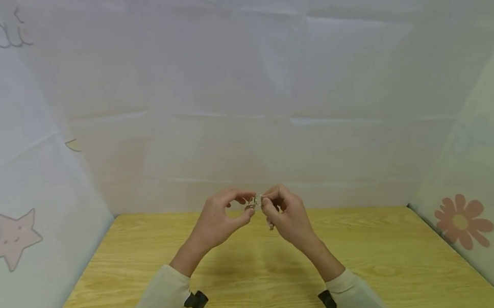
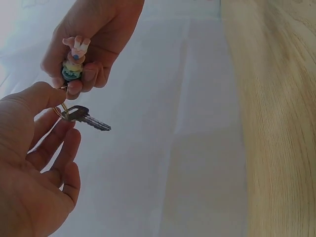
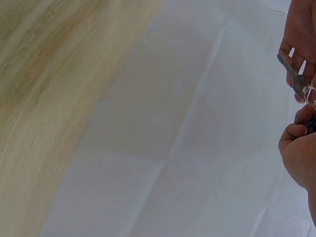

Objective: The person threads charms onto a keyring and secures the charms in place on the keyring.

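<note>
While both hands are raised above the wooden table (image 1: 380,261), a small key (image 2: 88,118) hangs on a metal ring (image 2: 63,109) between them, and everything else sits around that ring. The key points away from the ring, its blade free in the air, well above the table and touching nothing else. Just beside the ring, on the far side from the key, is a little charm (image 2: 74,59) in pastel colours with a blue-green base.

The left hand (image 2: 29,163) pinches the ring with thumb and forefinger, the other fingers loosely curled beneath the key. The right hand (image 2: 94,39) closes its fingers round the charm, with thumb and fingertips pressed near where the charm meets the ring. In the head view the two hands meet fingertip to fingertip at the ring (image 1: 255,202); it is too small there to tell whether the ring's coil is pried apart, and the wrist views do not settle it either.

Judging from the grips, the step in hand is working something along or off the ring, probably the key or the charm. A next move would call for holding the ring steady in the left hand while a nail opens the coil and the piece is slid round, with a firm pinch so the key does not drop.

Behind the ring stands a pale sheet wall (image 1: 240,98); to its sides hang panels printed with a star (image 1: 11,238) and flowers (image 1: 463,220).
</note>
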